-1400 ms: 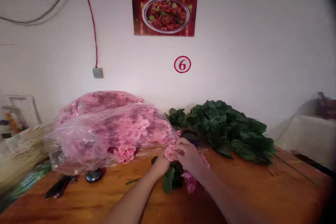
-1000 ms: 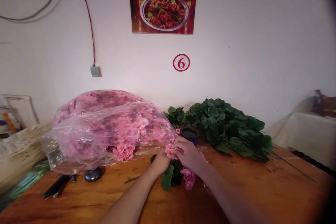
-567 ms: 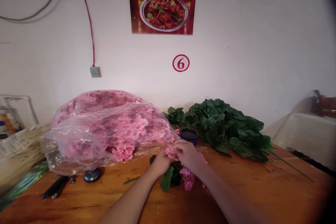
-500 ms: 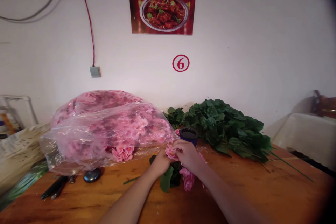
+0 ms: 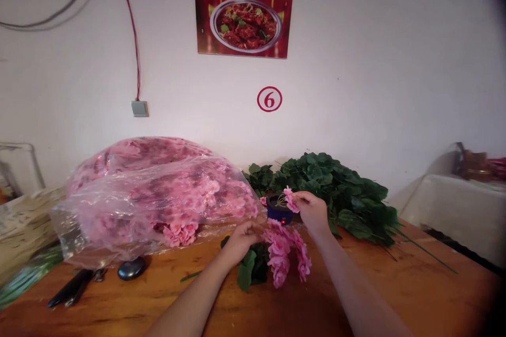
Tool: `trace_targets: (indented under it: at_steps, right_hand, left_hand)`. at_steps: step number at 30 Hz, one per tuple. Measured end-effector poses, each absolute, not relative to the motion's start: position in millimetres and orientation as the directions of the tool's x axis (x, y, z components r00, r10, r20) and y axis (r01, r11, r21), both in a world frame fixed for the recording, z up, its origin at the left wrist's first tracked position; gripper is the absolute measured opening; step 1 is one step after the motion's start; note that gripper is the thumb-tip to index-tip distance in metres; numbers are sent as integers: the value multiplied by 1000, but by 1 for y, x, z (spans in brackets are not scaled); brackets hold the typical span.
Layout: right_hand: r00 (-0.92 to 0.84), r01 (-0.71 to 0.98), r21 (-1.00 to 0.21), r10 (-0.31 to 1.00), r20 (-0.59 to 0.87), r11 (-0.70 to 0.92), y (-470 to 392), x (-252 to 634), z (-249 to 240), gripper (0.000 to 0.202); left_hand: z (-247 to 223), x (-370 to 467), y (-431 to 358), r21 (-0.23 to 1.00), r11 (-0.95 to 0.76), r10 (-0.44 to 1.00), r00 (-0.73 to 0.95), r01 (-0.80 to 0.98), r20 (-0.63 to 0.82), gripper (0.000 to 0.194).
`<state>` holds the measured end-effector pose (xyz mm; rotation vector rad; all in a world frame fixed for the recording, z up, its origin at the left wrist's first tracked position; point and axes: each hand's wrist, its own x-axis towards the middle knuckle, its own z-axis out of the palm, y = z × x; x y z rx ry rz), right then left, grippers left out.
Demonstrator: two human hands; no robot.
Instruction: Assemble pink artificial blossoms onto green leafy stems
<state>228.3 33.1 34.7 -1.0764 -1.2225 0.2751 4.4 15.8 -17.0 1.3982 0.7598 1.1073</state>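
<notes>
My right hand (image 5: 315, 212) pinches a small pink artificial flower (image 5: 291, 199) at the rim of a round blue pot (image 5: 279, 217) with a dark inside and a small red light. Thin pale strands run from the flower towards the pot. Closer to me, my left hand (image 5: 242, 239) is closed on an artificial flower branch, its pink blossoms (image 5: 278, 255) drooping to the right. Green leaves (image 5: 248, 269) spread below that hand. Its fingers hide the part of the branch they grip.
A clear plastic bag (image 5: 154, 205) of pink flowers fills the back left. Green leaf stems (image 5: 336, 189) are heaped at the back right. On the table's left lie a black-handled tool (image 5: 71, 287) and a dark shiny oval object (image 5: 132, 268). A white wall stands behind.
My right hand has moved away from my left, right and up to the blue pot, with the pink flower in its fingers. My left hand has shifted slightly left and down.
</notes>
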Motion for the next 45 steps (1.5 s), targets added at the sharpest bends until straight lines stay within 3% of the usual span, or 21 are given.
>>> trace_targets:
  at_steps: [3, 7, 17, 27, 35, 42, 45]
  right_hand:
    - [438, 454, -768, 637, 634, 452, 42, 245, 30, 19]
    - [389, 576, -676, 573, 722, 460, 50, 250, 19, 20]
    - [283, 653, -588, 567, 774, 477, 58, 247, 8, 21]
    - [297, 644, -613, 589, 752, 458, 60, 243, 6, 22]
    - [308, 638, -609, 569, 763, 471, 56, 244, 10, 23]
    - [467, 517, -772, 635, 616, 369, 58, 249, 8, 27]
    - [484, 514, -785, 638, 599, 346, 61, 252, 6, 28]
  left_hand:
    - [-20, 5, 18, 971, -168, 897, 382, -168, 221, 15]
    - [-21, 6, 18, 972, -164, 892, 396, -170, 219, 12]
    - [-23, 5, 20, 978, -162, 905, 376, -128, 199, 12]
    - [-23, 5, 21, 971, -225, 906, 349, -77, 237, 16]
    - [-30, 1, 31, 986, -166, 912, 377, -32, 165, 22]
    - [-28, -3, 29, 979, -203, 911, 371, 17, 182, 21]
    - [-26, -2, 27, 974, -223, 912, 361, 34, 196, 19]
